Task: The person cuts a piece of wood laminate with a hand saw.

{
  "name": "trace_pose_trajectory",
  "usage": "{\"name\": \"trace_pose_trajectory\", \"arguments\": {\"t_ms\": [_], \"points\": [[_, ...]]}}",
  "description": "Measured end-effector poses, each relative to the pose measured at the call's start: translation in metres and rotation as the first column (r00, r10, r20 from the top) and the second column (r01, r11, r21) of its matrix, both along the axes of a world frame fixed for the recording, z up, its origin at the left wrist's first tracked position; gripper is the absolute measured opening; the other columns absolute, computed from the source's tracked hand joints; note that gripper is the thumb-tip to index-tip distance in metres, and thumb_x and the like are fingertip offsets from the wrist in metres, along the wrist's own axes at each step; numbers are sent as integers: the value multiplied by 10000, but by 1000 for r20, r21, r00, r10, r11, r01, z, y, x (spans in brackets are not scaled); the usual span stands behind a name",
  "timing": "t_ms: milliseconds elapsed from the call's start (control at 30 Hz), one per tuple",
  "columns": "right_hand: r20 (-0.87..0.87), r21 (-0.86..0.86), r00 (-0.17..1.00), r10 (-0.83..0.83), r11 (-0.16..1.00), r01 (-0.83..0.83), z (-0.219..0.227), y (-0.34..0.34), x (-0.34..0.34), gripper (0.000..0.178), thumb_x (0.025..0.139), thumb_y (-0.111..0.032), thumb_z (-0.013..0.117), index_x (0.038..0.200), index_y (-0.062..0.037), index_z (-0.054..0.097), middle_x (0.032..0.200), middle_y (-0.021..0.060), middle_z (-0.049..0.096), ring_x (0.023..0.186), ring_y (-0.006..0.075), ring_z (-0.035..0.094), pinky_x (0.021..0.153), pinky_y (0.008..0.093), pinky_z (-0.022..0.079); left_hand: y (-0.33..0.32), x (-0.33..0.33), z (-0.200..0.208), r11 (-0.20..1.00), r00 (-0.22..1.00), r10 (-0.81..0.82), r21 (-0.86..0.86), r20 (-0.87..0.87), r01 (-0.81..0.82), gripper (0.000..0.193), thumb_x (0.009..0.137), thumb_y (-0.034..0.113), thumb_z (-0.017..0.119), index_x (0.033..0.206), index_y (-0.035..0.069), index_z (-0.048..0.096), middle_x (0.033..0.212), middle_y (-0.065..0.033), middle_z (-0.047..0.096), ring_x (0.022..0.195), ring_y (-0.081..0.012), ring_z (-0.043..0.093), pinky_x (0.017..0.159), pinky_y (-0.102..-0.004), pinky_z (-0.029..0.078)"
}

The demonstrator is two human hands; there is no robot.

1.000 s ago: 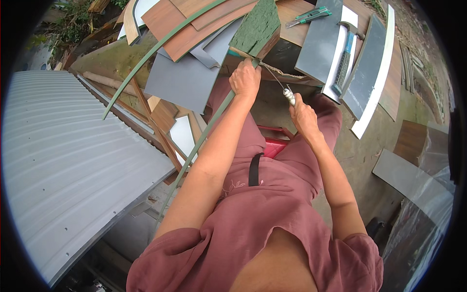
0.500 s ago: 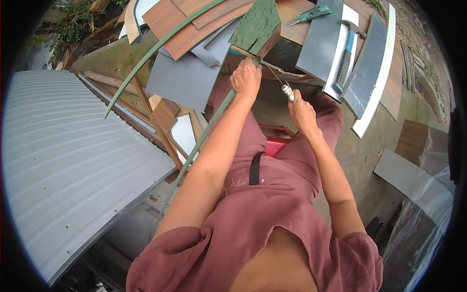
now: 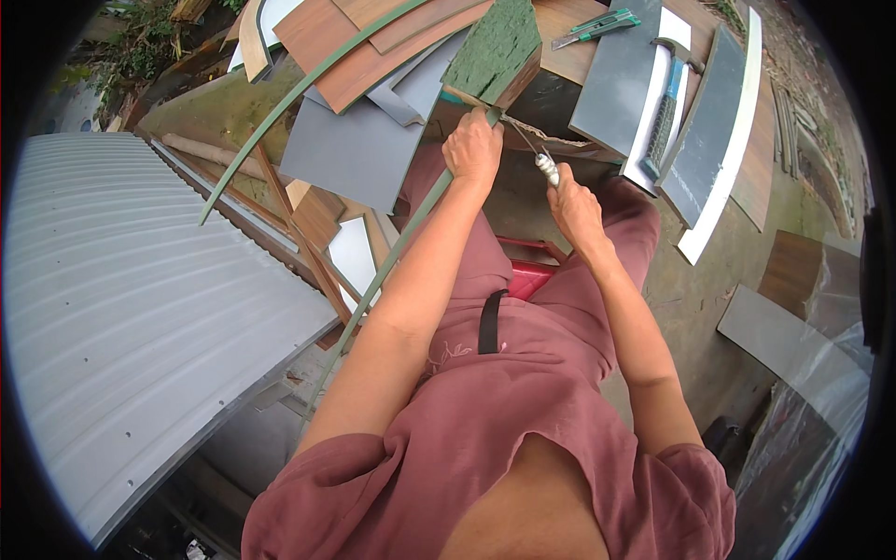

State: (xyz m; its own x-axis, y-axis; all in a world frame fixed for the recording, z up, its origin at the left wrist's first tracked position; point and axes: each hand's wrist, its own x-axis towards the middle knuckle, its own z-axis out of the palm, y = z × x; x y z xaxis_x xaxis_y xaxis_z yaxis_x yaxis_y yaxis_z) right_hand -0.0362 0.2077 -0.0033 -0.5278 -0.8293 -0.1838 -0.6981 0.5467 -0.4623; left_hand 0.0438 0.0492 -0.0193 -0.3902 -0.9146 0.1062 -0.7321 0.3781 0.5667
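From where I stand, the left hand (image 3: 473,147) is clamped on a green strip (image 3: 411,231), its upper end at the green block (image 3: 492,56). The strip's long axis slants down-left beside the left forearm. The right hand (image 3: 577,213), farther from that end, lies to its lower right, fingers closed round a tool (image 3: 548,170) angled up-left; tip contact cannot be determined.
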Motion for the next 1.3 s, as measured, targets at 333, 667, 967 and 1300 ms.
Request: {"name": "trace_pose_trajectory", "arguments": {"t_ms": [333, 667, 967, 1300], "points": [[-43, -63, 998, 37, 997, -40, 11, -40, -2, 253, 867, -160, 542, 1036, -44, 393, 776, 221, 639, 773, 450, 609, 673, 550, 472, -1, 0, -1, 999, 1000, 3, -39, 7, -3, 278, 752, 234, 675, 946, 48, 603, 915, -132, 638, 817, -347, 638, 708, -443, 514], [-15, 51, 1000, -6, 999, 7, -4, 22, -2, 253, 865, -164, 550, 1029, -51, 394, 765, 231, 634, 757, 449, 610, 666, 547, 469, -2, 1, 2, 1000, 1000, 13, -5, -25, -13, 285, 767, 256, 618, 982, 69, 631, 936, -164, 658, 838, -380, 629, 750, -458, 495], [-29, -77, 999, 26, 997, -28, 2, -33, -5, 241, 877, -174, 522, 1060, -61, 414, 758, 261, 620, 750, 458, 600, 655, 552, 465, 1, -2, -1, 999, 1000, -2, -45, 10, 2, 264, 753, 236, 671, 937, 57, 608, 911, -124, 646, 805, -341, 641, 706, -437, 513], [1, -13, 1000, -9, 1000, 9, 6, -13, 0, 241, 862, -157, 553, 1019, -50, 404, 762, 240, 633, 756, 446, 613, 668, 537, 480, -1, 0, 4, 999, 999, 33, -10, 0, -33, 313, 767, 272, 634, 1007, 71, 642, 943, -166, 658, 841, -367, 632, 747, -454, 493]]}}
